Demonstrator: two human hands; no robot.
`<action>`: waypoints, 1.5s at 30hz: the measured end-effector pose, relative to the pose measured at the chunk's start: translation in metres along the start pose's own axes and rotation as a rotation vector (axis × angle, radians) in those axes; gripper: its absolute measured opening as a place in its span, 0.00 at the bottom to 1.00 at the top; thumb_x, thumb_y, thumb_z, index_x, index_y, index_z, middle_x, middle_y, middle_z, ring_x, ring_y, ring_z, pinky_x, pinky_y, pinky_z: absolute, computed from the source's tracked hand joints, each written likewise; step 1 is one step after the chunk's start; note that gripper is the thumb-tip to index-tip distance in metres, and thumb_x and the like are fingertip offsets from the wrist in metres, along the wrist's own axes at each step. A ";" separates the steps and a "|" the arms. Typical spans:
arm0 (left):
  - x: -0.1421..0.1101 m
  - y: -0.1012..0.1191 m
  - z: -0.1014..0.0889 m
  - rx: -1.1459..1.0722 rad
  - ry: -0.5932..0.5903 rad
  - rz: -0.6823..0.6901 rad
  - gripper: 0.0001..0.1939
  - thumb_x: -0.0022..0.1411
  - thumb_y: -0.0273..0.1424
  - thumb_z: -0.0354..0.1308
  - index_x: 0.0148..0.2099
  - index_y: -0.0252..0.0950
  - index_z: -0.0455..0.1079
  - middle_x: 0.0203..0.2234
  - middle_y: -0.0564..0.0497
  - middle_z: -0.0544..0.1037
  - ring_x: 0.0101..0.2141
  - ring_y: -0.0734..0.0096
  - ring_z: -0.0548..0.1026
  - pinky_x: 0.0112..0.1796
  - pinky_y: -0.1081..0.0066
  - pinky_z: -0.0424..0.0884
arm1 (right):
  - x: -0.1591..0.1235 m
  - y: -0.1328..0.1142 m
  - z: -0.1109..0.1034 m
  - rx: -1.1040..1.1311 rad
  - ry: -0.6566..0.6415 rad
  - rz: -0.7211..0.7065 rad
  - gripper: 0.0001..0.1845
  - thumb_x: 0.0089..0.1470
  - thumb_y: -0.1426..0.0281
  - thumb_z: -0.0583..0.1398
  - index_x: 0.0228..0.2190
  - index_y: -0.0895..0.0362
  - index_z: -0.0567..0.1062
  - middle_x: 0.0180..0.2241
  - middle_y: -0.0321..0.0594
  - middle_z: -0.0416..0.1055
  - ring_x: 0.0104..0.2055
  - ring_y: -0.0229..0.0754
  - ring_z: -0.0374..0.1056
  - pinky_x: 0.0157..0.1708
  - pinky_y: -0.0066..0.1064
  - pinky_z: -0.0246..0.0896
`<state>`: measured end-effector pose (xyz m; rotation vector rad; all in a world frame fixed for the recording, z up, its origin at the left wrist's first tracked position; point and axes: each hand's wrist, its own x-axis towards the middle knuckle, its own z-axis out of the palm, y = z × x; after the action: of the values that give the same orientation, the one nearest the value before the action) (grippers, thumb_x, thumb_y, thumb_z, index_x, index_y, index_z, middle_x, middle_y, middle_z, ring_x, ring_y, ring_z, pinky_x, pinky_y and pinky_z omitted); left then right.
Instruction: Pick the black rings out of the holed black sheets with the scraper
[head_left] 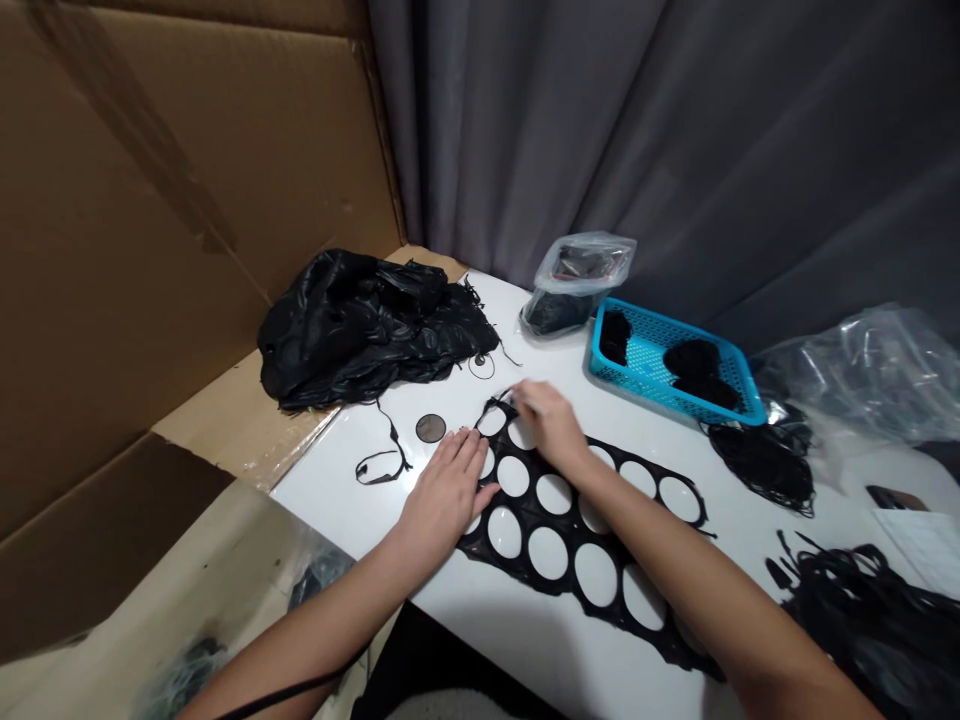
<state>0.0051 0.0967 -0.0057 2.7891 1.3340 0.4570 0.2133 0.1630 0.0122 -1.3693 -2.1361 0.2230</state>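
Observation:
A thin black sheet [528, 511] with rows of round holes lies on the white table in front of me. Flat over its left end rests my left hand [450, 485], fingers stretched out. At the sheet's far left corner, my right hand [551, 425] has its fingertips pinched together at a narrow black strip [495, 402] around a hole; its fingers are slightly blurred. Just left of the sheet is a small dark round disc [431, 428]. Farther left lies a loose, torn black strip [395, 435] with a loop.
A heap of black sheets [375, 330] sits at the back left beside a large cardboard box [187, 150]. Toward the back right are a clear plastic bag [577, 275] and a blue basket [649, 357] holding black pieces. More black scraps [862, 620] lie at the right.

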 end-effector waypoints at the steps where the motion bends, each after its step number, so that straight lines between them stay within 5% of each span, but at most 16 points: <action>1: 0.001 0.000 -0.001 0.000 0.003 0.001 0.26 0.70 0.40 0.54 0.61 0.26 0.63 0.59 0.35 0.69 0.61 0.50 0.66 0.62 0.53 0.62 | 0.009 0.009 -0.008 -0.017 0.084 0.067 0.13 0.66 0.71 0.46 0.35 0.57 0.69 0.35 0.50 0.73 0.38 0.50 0.68 0.38 0.40 0.60; 6: -0.004 -0.002 -0.014 -0.056 0.069 -0.001 0.23 0.71 0.39 0.52 0.61 0.29 0.63 0.59 0.36 0.70 0.60 0.52 0.67 0.61 0.52 0.63 | 0.030 0.026 -0.041 0.032 0.358 0.345 0.12 0.62 0.63 0.53 0.27 0.54 0.66 0.25 0.38 0.69 0.27 0.43 0.64 0.30 0.34 0.55; 14: -0.054 0.015 -0.024 -0.106 0.068 -0.045 0.19 0.70 0.35 0.52 0.59 0.32 0.66 0.54 0.38 0.72 0.56 0.52 0.70 0.58 0.51 0.66 | -0.027 -0.055 -0.014 0.476 -0.156 0.301 0.11 0.60 0.64 0.56 0.27 0.53 0.69 0.32 0.36 0.76 0.34 0.42 0.70 0.36 0.31 0.60; 18: -0.060 0.021 -0.019 -0.097 0.062 -0.057 0.21 0.70 0.36 0.53 0.61 0.31 0.65 0.57 0.37 0.71 0.58 0.51 0.68 0.58 0.51 0.66 | -0.046 -0.073 -0.001 0.583 -0.259 0.282 0.09 0.60 0.66 0.56 0.27 0.53 0.69 0.35 0.37 0.77 0.39 0.43 0.71 0.40 0.33 0.62; 21: -0.059 0.020 -0.020 -0.104 0.054 -0.055 0.21 0.70 0.35 0.53 0.60 0.30 0.65 0.56 0.37 0.71 0.59 0.51 0.68 0.59 0.52 0.65 | -0.050 -0.068 0.000 0.628 -0.224 0.351 0.08 0.60 0.65 0.57 0.29 0.53 0.71 0.36 0.37 0.77 0.39 0.44 0.71 0.41 0.34 0.61; 27: -0.061 0.013 -0.020 -0.145 0.035 -0.078 0.20 0.70 0.29 0.50 0.63 0.31 0.63 0.58 0.38 0.70 0.61 0.52 0.65 0.61 0.51 0.63 | -0.059 -0.039 -0.021 0.694 0.051 0.558 0.13 0.57 0.59 0.61 0.27 0.53 0.70 0.37 0.39 0.78 0.37 0.44 0.70 0.38 0.34 0.61; 33: -0.056 0.008 -0.021 -0.172 0.015 -0.081 0.32 0.65 0.14 0.39 0.68 0.37 0.56 0.66 0.40 0.59 0.68 0.54 0.51 0.62 0.46 0.59 | -0.077 -0.035 -0.027 0.679 -0.054 0.529 0.15 0.58 0.58 0.60 0.26 0.53 0.68 0.38 0.42 0.78 0.40 0.46 0.71 0.40 0.36 0.62; 39: -0.043 0.034 -0.016 -0.185 0.014 0.062 0.25 0.67 0.20 0.46 0.65 0.32 0.61 0.63 0.39 0.65 0.65 0.54 0.59 0.62 0.49 0.62 | -0.083 -0.045 -0.027 0.600 -0.176 0.442 0.10 0.60 0.63 0.58 0.29 0.53 0.70 0.37 0.39 0.77 0.40 0.44 0.71 0.42 0.36 0.63; 45: -0.040 0.045 -0.013 -0.148 0.016 0.042 0.20 0.70 0.28 0.50 0.61 0.31 0.64 0.59 0.37 0.69 0.62 0.53 0.65 0.60 0.51 0.65 | -0.086 -0.051 -0.026 0.554 -0.207 0.370 0.06 0.59 0.67 0.58 0.31 0.53 0.73 0.37 0.38 0.76 0.45 0.46 0.71 0.48 0.39 0.63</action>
<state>0.0121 0.0355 0.0029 2.7027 1.1942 0.5566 0.2142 0.0605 0.0230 -1.4210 -1.7558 1.0564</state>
